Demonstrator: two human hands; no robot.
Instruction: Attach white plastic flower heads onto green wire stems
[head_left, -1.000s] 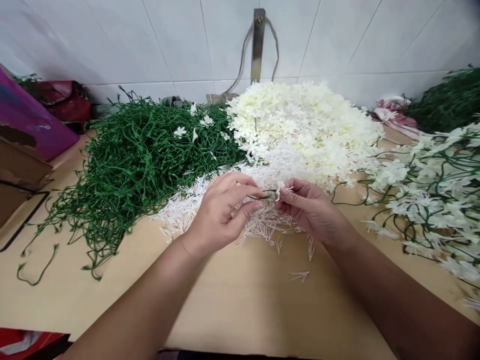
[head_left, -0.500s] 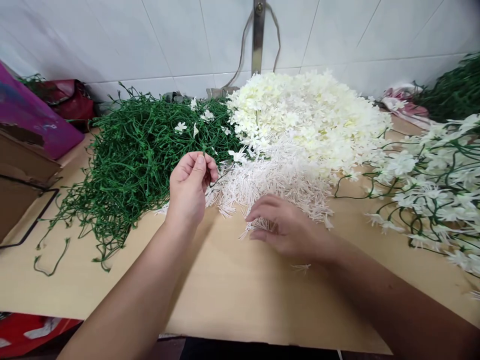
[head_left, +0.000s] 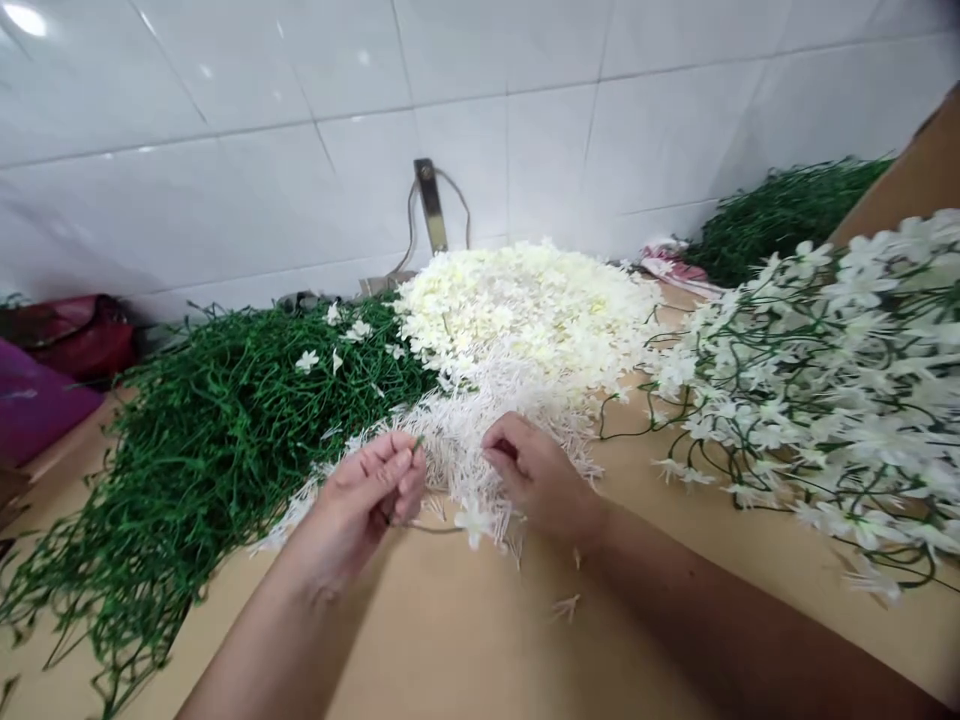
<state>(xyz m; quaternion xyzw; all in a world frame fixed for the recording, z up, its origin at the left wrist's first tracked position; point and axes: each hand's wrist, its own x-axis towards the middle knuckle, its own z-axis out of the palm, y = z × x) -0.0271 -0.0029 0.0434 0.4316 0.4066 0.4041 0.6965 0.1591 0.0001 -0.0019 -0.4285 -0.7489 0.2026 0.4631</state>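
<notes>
My left hand (head_left: 375, 485) is closed, thumb against fingers, on a green artificial flower stem (head_left: 418, 441) whose tip pokes out above the thumb. The stem's other end comes out below the fingers and carries a white flower (head_left: 474, 521), low over the near edge of the white stamens. My right hand (head_left: 536, 475) is at the pile of thin white stamens (head_left: 465, 430), thumb and fingers drawn together. Whatever is between those fingertips is too small or hidden to make out. Loose stamens (head_left: 566, 607) lie on the tabletop (head_left: 465, 640) near my right wrist.
A heap of green stems (head_left: 225, 420) spreads on the left, a mound of pale-yellow petals (head_left: 525, 300) behind the stamens. Finished-looking white flowers on stems (head_left: 810, 400) are piled at right. A red bag (head_left: 67, 335) and a tiled wall (head_left: 300, 200) stand behind.
The view has swung to the right and up. My right hand's parted fingers have come together at the stamens. My left hand, still pinching the stem, is lower beside the stamen pile.
</notes>
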